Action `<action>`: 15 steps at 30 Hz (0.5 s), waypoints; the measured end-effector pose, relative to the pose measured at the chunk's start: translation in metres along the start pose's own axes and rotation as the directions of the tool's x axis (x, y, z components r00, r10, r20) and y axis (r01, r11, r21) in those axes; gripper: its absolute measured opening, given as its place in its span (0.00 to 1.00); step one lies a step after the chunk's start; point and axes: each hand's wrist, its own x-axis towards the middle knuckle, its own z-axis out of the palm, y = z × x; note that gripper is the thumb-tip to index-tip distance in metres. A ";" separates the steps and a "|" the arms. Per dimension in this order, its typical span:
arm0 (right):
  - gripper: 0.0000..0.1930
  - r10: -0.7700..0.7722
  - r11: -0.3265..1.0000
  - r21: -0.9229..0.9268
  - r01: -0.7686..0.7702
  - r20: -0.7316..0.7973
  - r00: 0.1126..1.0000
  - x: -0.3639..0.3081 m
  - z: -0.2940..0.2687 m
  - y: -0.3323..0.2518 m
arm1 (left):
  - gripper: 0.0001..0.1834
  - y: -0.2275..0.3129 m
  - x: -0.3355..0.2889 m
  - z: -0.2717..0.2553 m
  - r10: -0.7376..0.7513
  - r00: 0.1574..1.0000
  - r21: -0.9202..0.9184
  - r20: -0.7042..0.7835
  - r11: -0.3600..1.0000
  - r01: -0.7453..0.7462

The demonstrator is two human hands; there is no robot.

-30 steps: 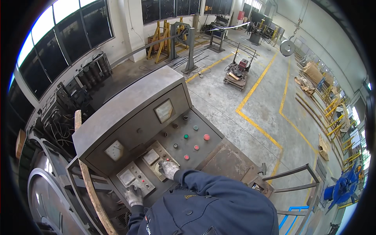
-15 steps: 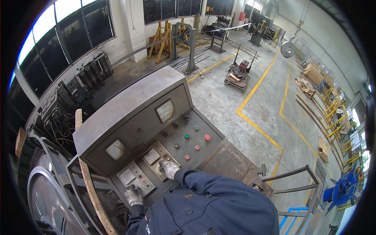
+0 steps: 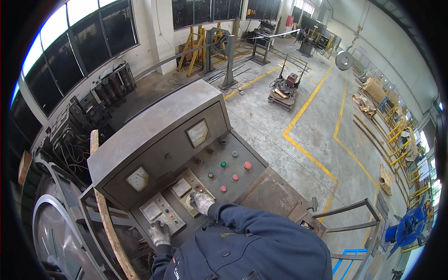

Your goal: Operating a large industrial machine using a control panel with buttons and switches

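Both hands wear grey-white work gloves at a sloped grey control console (image 3: 242, 154). My left hand (image 3: 160, 234) has its fingers closed round a dark knob (image 3: 161, 224) at the lower edge of the left control module (image 3: 152, 211). My right hand (image 3: 203, 204) is closed on a round dial knob (image 3: 190, 201) on the right control module (image 3: 181, 188), and covers part of it. A small red light (image 3: 171, 216) shows on the left module. Red push buttons (image 3: 235, 177) and a green one (image 3: 223, 164) sit to the right of my hands.
Two gauges, a left meter (image 3: 137, 179) and a right meter (image 3: 198, 133), face me. A wooden pole (image 3: 106, 214) leans at the left by a large round metal machine part (image 3: 56, 233). Beyond stand a wheeled cart (image 3: 283, 91) and a coil (image 3: 344, 60) hanging from a hook.
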 end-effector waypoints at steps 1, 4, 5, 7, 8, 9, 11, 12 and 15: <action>0.22 -0.008 1.000 0.007 0.009 -0.012 1.000 -0.001 -0.001 -0.001 | 0.19 0.000 0.000 -0.001 -0.014 1.000 0.000 0.018 1.000 0.014; 0.22 0.006 1.000 -0.012 -0.006 0.013 1.000 -0.001 -0.006 -0.004 | 0.21 0.007 -0.001 -0.006 -0.053 0.998 0.029 0.034 0.998 0.052; 0.23 0.013 1.000 -0.014 -0.012 0.019 1.000 -0.002 -0.007 -0.005 | 0.21 0.009 -0.001 -0.007 -0.065 0.997 0.044 0.032 0.997 0.064; 0.23 0.025 1.000 -0.019 -0.025 0.029 0.999 -0.002 -0.009 -0.008 | 0.21 -0.004 0.000 0.002 -0.101 0.991 0.007 0.083 0.995 0.100; 0.23 0.024 0.999 -0.023 -0.023 0.031 0.999 -0.003 -0.011 -0.009 | 0.21 -0.005 0.002 0.003 -0.116 0.987 -0.012 0.110 0.993 0.118; 0.23 0.023 0.999 -0.027 -0.022 0.032 0.999 -0.004 -0.012 -0.011 | 0.21 -0.005 0.001 0.004 -0.093 0.992 -0.001 0.082 0.996 0.093; 0.24 0.017 0.999 -0.028 -0.016 0.026 1.000 -0.004 -0.013 -0.011 | 0.21 -0.002 -0.001 0.002 -0.043 0.999 0.024 0.027 0.999 0.043; 0.24 0.013 1.000 -0.024 -0.012 0.018 1.000 -0.004 -0.012 -0.009 | 0.21 0.002 -0.001 -0.001 -0.046 0.999 0.027 0.030 0.999 0.045; 0.23 -0.002 1.000 -0.028 0.002 -0.003 1.000 -0.004 -0.009 -0.007 | 0.21 0.010 -0.001 -0.008 -0.059 0.997 0.035 0.041 0.998 0.058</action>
